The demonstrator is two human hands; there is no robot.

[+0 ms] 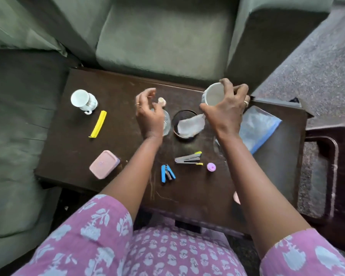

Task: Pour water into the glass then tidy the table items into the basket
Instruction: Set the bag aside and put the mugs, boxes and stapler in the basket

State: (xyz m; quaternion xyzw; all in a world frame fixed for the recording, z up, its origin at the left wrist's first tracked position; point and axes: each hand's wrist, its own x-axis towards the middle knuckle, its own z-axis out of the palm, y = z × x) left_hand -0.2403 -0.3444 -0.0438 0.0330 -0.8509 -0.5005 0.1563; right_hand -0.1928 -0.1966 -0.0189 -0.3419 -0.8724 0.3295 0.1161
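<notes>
You are gripping a white ceramic mug (213,96) by its rim with your right hand (226,112), fingers curled round the top edge, holding it up right of centre in the frame. Your left hand (150,114) is hovering with its fingers loosely spread, holding nothing, over a clear glass (167,124) that is standing at the middle of the dark brown wooden table (112,156). Just right of the glass, a round dark basket (184,124) is holding a crumpled white wrapper (190,125). A clear zip bag with a blue edge (257,128) is lying further right. Below the basket are lying a grey stapler (188,158), a blue stapler (167,173) and a small lilac cap (211,167). Toward the left are sitting a pink rectangular box (104,167), a yellow clip (98,124) and a second white mug (83,101).
</notes>
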